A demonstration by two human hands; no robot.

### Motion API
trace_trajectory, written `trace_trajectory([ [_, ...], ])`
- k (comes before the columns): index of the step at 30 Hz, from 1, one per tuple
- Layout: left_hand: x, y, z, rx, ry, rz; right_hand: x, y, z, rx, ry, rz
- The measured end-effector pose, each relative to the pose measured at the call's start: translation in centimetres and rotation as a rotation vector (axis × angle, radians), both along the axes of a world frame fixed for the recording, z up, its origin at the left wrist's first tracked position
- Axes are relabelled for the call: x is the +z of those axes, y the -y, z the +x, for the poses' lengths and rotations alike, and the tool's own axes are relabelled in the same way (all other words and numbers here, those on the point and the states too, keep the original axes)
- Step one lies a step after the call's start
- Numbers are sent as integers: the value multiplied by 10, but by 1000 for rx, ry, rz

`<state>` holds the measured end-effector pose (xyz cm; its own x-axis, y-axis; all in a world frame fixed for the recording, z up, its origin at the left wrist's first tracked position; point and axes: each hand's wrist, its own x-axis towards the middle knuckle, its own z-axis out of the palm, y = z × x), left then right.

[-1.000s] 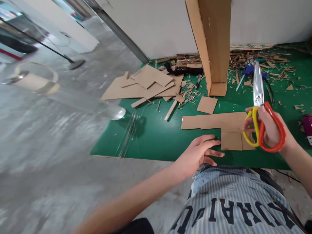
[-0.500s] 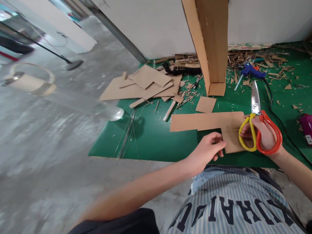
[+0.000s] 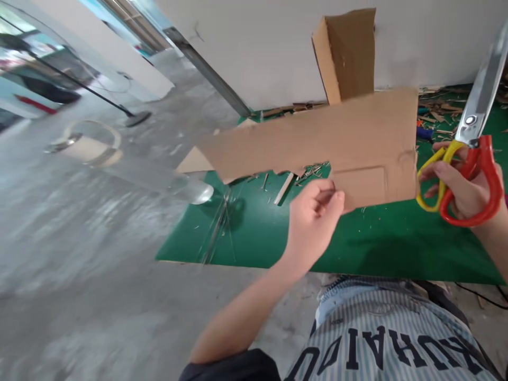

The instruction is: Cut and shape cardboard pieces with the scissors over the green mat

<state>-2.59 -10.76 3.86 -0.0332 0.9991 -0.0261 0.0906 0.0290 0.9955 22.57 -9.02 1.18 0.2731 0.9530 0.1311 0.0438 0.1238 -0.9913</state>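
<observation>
An L-shaped piece of brown cardboard [image 3: 317, 137] is raised above the green table. My left hand [image 3: 315, 219] pinches its lower edge between thumb and fingers, close to the inner corner. A rectangular outline is pressed into the wider part of the piece. To the right, my right hand [image 3: 464, 180] is closed around a pair of scissors [image 3: 472, 129] with one yellow and one red handle loop. The blades point up and look closed. The right fingers are close to the cardboard's right edge; I cannot tell whether they touch it.
A tall folded cardboard channel [image 3: 355, 55] stands against the white wall. Cardboard scraps [image 3: 446, 108] and a partly hidden blue glue gun [image 3: 424, 132] lie at the back right. Clear thin rods [image 3: 216, 227] rest on the green table [image 3: 262, 233]. A clear tube [image 3: 159, 182] projects past its left edge.
The cardboard has come up off the table in my left hand, tilted toward me. My right hand has lifted the scissors up and to the right. The view has shifted slightly.
</observation>
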Motion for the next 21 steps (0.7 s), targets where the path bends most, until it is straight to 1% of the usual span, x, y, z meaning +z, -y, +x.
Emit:
trace_trajectory([
  [1, 3, -10, -1, 26, 33, 71, 2, -4, -3, -17, 9, 25],
  [2, 6, -21, 0, 25, 54, 119, 2, -8, -7, -11, 3, 45],
  [4, 11, -44, 5, -16, 78, 190, 2, -16, -18, 38, -32, 77],
  [6, 16, -64, 12, -62, 101, 208, 4, -25, -29, 39, -57, 86],
  [8, 23, -81, 20, -102, 96, 236, 11, -36, -39, 56, -58, 97],
  [10, 29, -92, 26, -128, 81, 266, 21, -46, -46, 52, -71, 138],
  [12, 33, -98, 30, -138, 74, 293, 31, -53, -51, 19, -106, 201],
  [14, 34, -101, 33, -144, 63, 314, 34, -55, -53, -26, -129, 227],
  [17, 27, -104, 36, -205, 32, 322, 24, -52, -49, -59, -104, 186],
  [21, 15, -109, 43, -358, 5, 280, 0, -48, -37, -71, -128, 126],
])
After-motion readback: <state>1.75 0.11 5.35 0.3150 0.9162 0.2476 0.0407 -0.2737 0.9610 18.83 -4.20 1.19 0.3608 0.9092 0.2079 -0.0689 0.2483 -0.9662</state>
